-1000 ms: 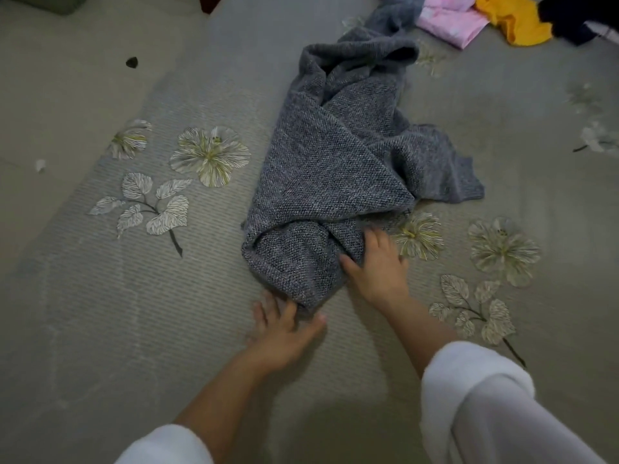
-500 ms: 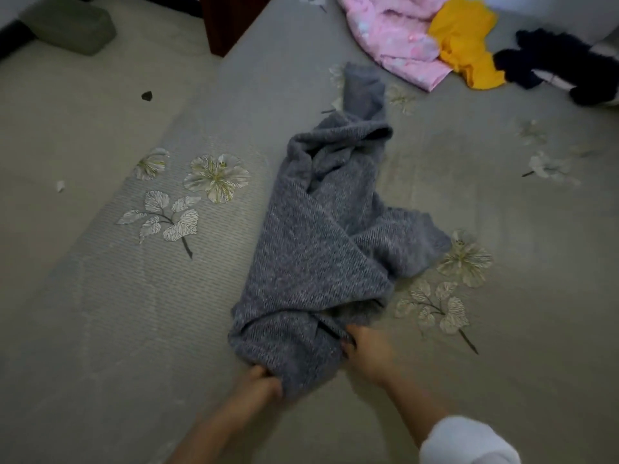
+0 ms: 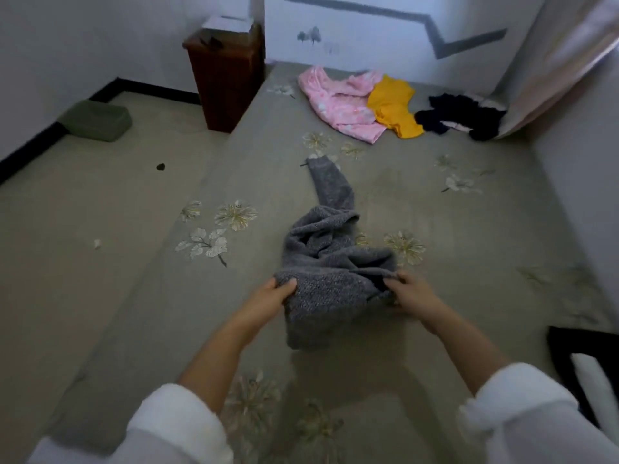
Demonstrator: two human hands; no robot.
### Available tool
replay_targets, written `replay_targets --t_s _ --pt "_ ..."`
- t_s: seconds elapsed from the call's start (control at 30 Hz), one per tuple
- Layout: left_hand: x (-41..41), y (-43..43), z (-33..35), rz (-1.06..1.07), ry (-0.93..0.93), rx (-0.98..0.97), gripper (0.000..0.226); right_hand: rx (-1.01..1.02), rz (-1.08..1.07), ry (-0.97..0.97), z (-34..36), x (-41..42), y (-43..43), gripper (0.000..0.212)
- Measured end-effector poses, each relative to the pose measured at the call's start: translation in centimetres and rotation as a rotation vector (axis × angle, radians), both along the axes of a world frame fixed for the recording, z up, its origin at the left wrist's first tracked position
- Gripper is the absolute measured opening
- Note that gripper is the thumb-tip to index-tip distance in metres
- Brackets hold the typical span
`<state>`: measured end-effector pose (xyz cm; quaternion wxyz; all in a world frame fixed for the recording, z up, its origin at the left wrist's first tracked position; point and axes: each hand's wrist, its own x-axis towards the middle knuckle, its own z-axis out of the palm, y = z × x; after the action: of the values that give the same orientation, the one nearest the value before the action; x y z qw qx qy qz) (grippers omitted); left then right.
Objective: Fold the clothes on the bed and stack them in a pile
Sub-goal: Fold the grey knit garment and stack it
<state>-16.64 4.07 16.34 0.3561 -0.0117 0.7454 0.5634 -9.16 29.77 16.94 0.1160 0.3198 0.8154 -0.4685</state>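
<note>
The room was dim, with a cool grey cast and muted colours. The strongest light came from the upper right, where the curtain [image 3: 566, 61] glowed pale and the wall [image 3: 385, 38] beside it looked washed bluish white. The bed [image 3: 475, 236] darkened toward the near edge, and a soft shadow lay beneath the grey sweater [image 3: 328, 296] and between the forearms. The left hand [image 3: 273, 296] and right hand [image 3: 413, 294] were fairly sharp. The white sleeves [image 3: 181, 426] at the bottom were blurred and out of focus. Wide-angle distortion bowed the black skirting [image 3: 50, 135] on the left and stretched the corners. The flower print near the right edge was smeared.
</note>
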Motion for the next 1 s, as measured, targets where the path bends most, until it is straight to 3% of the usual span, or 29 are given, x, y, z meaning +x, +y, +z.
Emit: replay_targets --t_s 0.13,0.27,0.4,0.53,0.63,0.83,0.93,1.0 --pt "-2.1 1.2 9.1 0.03 0.176 0.241 0.02 -0.029 -0.133 0.286 10.7 -2.1 1.5 0.02" --pt "-3.1 2.5 16.7 0.101 0.326 0.402 0.021 -0.001 -0.261 0.624 19.7 -2.6 2.4 0.016" --pt "-3.8 3.1 21.8 0.158 0.457 0.469 0.016 0.225 -0.289 0.815 24.7 -1.9 2.9 0.028" --pt "-4.4 3.1 24.0 0.201 0.584 0.421 0.022 0.391 -0.252 0.817 25.7 -1.0 3.5 0.032" --pt "-4.4 3.8 24.3 0.189 0.565 0.406 0.026 0.338 -0.272 0.76 25.1 -0.6 3.9 0.037" --pt "-2.8 5.8 24.2 0.152 0.064 0.505 0.032 0.11 -0.274 0.637 23.2 0.1 4.6 0.031" --pt "-1.5 6.5 23.7 -0.014 0.189 0.321 0.026 -0.049 -0.294 0.638 22.1 0.7 5.0 0.019" --pt "0.4 6.5 21.9 -0.241 0.309 0.208 0.03 -0.186 -0.302 0.688 21.7 1.2 5.6 0.017"
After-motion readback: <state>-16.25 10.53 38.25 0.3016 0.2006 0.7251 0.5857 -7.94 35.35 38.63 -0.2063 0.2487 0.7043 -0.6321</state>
